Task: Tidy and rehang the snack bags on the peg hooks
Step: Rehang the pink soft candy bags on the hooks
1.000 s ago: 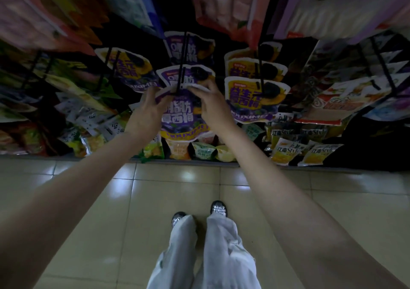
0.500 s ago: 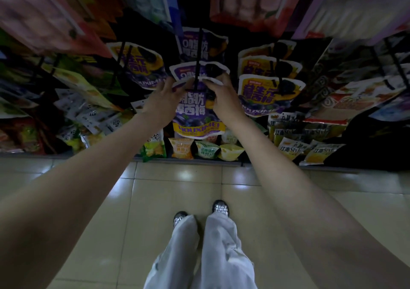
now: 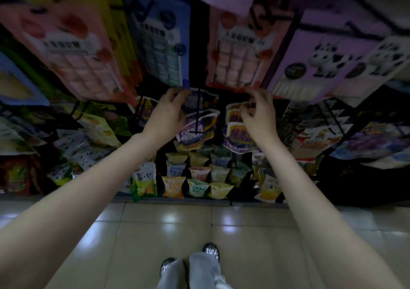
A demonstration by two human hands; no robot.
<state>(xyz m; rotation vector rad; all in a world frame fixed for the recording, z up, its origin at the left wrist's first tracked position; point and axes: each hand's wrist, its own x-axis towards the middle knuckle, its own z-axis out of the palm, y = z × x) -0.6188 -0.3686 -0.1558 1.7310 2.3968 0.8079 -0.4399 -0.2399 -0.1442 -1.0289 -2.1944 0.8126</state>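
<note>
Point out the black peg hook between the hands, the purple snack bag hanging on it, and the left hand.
black peg hook [image 3: 197, 111], head view, mid rod.
purple snack bag [image 3: 196, 131], head view, printed front.
left hand [image 3: 167, 113], head view, back of hand.

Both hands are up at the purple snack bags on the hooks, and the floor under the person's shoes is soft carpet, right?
Not carpet. The head view shows shiny floor tiles under the shoes. The rest holds: the left hand and right hand are both up at the purple snack bags on the hooks.
</note>
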